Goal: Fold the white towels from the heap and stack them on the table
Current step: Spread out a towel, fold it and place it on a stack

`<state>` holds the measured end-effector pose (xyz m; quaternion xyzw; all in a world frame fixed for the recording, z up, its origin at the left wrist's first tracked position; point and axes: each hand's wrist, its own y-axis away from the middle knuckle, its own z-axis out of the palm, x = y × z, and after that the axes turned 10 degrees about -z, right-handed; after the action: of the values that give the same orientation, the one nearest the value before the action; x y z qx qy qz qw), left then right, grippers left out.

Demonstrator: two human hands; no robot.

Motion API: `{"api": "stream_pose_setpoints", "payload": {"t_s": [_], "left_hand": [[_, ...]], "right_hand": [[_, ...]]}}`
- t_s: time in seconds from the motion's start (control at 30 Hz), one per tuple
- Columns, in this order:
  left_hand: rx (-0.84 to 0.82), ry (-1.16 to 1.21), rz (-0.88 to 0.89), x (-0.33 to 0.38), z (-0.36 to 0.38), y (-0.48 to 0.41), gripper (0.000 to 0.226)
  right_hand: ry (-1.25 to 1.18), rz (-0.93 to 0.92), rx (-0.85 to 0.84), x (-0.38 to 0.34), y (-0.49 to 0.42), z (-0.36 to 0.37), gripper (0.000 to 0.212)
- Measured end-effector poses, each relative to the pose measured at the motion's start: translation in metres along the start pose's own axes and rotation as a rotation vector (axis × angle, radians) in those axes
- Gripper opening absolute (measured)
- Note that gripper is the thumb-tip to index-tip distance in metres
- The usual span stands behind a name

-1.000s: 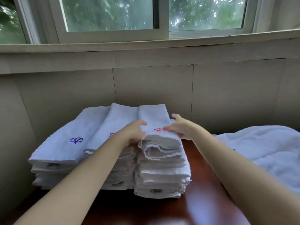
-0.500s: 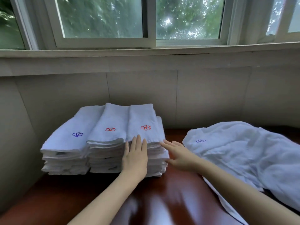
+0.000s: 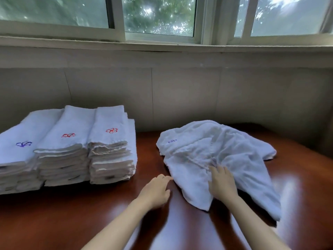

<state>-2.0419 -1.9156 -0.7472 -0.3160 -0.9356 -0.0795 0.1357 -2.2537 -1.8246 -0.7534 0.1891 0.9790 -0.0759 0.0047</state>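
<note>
Landmark: the heap (image 3: 221, 156), loose white towels crumpled on the table (image 3: 297, 186), right of centre. Everything below is placed against it.

My right hand (image 3: 222, 184) lies on the heap's near-left flap, fingers spread and straight, pressing flat, nothing pinched. My left hand (image 3: 155, 191) is just left of the heap, over bare wood, fingertips at the edge of that same flap; fingers look loosely extended and holding nothing, but there's motion blur so low confidence on actual contact.

Well left of the heap: three folded stacks (image 3: 72, 150), side by side, touching, embroidered marks up (blue, red, red). They sit against the wall (image 3: 180, 96) behind. Window (image 3: 158, 15) above, irrelevant.

Handling call on the heap: terry cloth, soft, light, zero stiffness. Will drape and drag neighbours with it. Layers overlap, can't tell how many towels are in there. Polished tabletop looks slick, so cloth should slide easily.

Grip plan: take the top towel by a hemmed corner, not mid-panel. The near flap under my right hand has a visible corner hanging toward me; pinch there, left hand finds the adjacent corner along the same hem, lift and shake it free.
</note>
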Motion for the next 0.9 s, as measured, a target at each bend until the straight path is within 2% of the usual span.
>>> {"api": "stream_pose_setpoints", "payload": {"t_s": [0.07,0.2,0.3,0.4,0.47,0.53,0.6,0.7,0.8,0.9], "left_hand": [[0.011,0.055,0.009,0.014,0.005,-0.013,0.049],[0.055,0.151,0.024,0.039,0.013,-0.044,0.047],[0.071,0.257,0.037,0.063,0.022,-0.065,0.043],[0.080,0.432,0.043,0.090,0.032,-0.077,0.035],[0.033,0.627,-0.012,0.109,0.037,-0.080,0.029],[-0.139,0.936,-0.101,0.126,0.036,-0.074,0.021],[-0.345,1.214,-0.208,0.138,0.029,-0.067,0.023],[-0.513,1.383,-0.287,0.142,0.023,-0.056,0.040],[-0.519,1.414,-0.320,0.141,0.017,-0.041,0.040],[-0.436,1.542,-0.434,0.130,0.011,-0.026,0.030]], "right_hand": [[0.052,0.044,0.041,0.008,0.002,0.002,0.056],[0.108,0.244,0.110,0.038,-0.003,-0.008,0.068],[-0.033,0.308,0.148,0.062,-0.006,-0.006,0.057],[-0.190,0.284,0.224,0.074,-0.006,-0.006,0.043],[-0.342,0.285,0.283,0.079,-0.005,-0.011,0.036],[-0.397,0.239,0.306,0.079,0.002,-0.018,0.034],[-0.303,0.155,0.292,0.074,0.012,-0.024,0.039],[-0.326,0.045,0.260,0.053,0.029,-0.032,0.044],[-0.420,-0.006,0.209,0.027,0.048,-0.040,0.044],[-0.500,-0.050,0.347,0.010,0.067,-0.052,0.025]]}}
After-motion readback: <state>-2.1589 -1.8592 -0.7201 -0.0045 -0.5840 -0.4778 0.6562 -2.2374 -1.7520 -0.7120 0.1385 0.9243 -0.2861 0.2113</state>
